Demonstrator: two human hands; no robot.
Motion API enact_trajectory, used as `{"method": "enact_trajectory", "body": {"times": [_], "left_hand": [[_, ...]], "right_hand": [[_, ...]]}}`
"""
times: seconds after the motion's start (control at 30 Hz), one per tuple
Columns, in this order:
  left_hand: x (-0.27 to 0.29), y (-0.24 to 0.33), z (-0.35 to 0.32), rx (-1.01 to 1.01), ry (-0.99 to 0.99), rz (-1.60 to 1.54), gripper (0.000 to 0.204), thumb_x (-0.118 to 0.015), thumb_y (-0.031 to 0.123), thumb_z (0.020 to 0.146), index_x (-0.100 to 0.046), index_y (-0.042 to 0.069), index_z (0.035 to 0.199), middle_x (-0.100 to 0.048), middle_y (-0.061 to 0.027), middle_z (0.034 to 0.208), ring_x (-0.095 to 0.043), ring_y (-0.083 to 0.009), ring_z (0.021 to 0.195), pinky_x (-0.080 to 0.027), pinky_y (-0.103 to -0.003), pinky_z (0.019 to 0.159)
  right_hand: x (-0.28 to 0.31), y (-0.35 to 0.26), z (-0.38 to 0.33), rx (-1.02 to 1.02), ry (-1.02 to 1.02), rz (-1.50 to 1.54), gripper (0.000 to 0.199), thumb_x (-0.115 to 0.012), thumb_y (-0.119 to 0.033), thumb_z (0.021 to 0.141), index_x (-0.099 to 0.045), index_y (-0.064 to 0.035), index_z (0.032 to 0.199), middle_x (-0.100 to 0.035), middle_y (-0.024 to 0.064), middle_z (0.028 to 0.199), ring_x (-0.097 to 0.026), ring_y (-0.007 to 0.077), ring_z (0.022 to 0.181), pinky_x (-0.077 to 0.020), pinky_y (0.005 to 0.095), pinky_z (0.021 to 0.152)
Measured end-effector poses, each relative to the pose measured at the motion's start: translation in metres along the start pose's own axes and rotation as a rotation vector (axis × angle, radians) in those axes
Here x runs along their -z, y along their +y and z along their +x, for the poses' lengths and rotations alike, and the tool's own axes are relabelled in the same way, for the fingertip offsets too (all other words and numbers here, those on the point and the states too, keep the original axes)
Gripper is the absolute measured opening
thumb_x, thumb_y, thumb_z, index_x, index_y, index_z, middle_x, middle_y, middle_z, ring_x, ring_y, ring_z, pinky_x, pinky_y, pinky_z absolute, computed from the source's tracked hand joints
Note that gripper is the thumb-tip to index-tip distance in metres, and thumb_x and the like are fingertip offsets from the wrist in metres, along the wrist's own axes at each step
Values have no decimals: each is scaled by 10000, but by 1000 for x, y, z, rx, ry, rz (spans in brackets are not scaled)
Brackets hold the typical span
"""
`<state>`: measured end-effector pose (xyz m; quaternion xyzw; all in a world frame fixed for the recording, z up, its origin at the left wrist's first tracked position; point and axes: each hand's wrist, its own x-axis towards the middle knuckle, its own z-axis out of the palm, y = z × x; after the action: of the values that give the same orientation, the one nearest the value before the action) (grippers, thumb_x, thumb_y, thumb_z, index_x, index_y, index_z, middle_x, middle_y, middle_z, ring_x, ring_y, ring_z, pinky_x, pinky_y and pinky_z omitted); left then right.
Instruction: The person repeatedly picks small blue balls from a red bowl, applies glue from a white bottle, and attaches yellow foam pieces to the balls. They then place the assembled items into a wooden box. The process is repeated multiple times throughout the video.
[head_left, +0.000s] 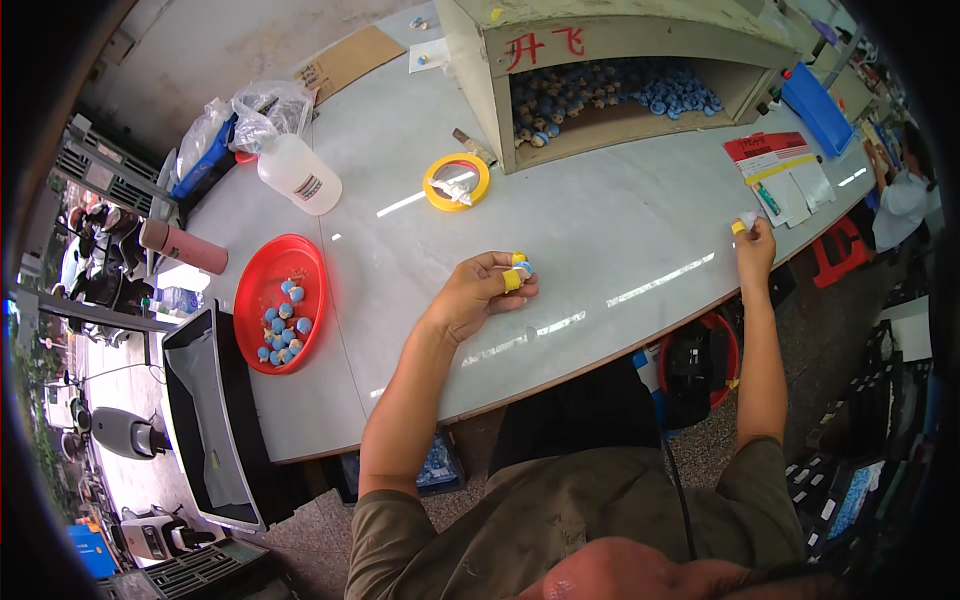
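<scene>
My left hand [482, 295] is held over the middle of the grey table, with yellow tape wrapped on its fingertips. Its thumb and fingers pinch a small blue-and-white piece [526, 268]. Farther right, by the table's front edge, my right hand [754, 255] is closed on a small whitish wad [748, 219], perhaps cloth or tissue; one of its fingers also wears yellow tape. Several small round blue-and-beige pieces [285, 325] lie in a red plastic bowl [317, 318] left of my left hand.
At the back, an open-fronted cabinet [640, 42] holds heaps of blue pieces. A yellow tape roll [432, 186] with white scrap inside and a white plastic bottle [300, 175] stand before it. Cards [785, 170] lie at right; a pink flask [185, 245] and a black bin [215, 410] are left.
</scene>
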<state>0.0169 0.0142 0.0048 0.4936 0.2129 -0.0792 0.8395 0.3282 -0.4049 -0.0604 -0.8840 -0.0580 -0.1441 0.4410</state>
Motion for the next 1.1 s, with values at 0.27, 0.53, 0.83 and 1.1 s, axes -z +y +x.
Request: {"method": "enact_trajectory", "body": {"times": [0.27,0.53,0.83,1.1], "left_hand": [[4,-4,0,-10,30,-25,285,-735,73,933,-589,43,1175,-702,-141,1150,-721,-206,1018,-607,-272,841],[4,-5,0,-35,67,-12,277,-716,66,942,-559,30,1167,-701,-148,1121,-733,-211,965,-619,-279,797],[1,-6,5,-45,59,-98,307,-719,52,937,-538,11,1180,-697,-165,1127,-732,-227,977,-623,-296,812],[-1,-6,2,-62,123,-148,290,-715,56,947,-531,22,1169,-693,-159,1140,-721,-223,984,-618,-298,819]], "right_hand": [[1,-14,-21,118,373,-170,523,-791,-249,894,-569,49,1261,-551,134,1084,-514,243,971,-456,355,864],[-55,-148,-51,679,44,128,181,-687,22,889,-623,-19,1053,-641,104,936,-609,213,735,-499,328,644],[-168,-138,126,456,20,-412,312,-682,-45,836,-680,-89,1145,-707,134,1127,-702,352,976,-562,476,843],[-182,-149,137,294,-14,-527,404,-704,-76,806,-701,-99,1210,-740,172,1055,-703,359,998,-558,479,862]]}}
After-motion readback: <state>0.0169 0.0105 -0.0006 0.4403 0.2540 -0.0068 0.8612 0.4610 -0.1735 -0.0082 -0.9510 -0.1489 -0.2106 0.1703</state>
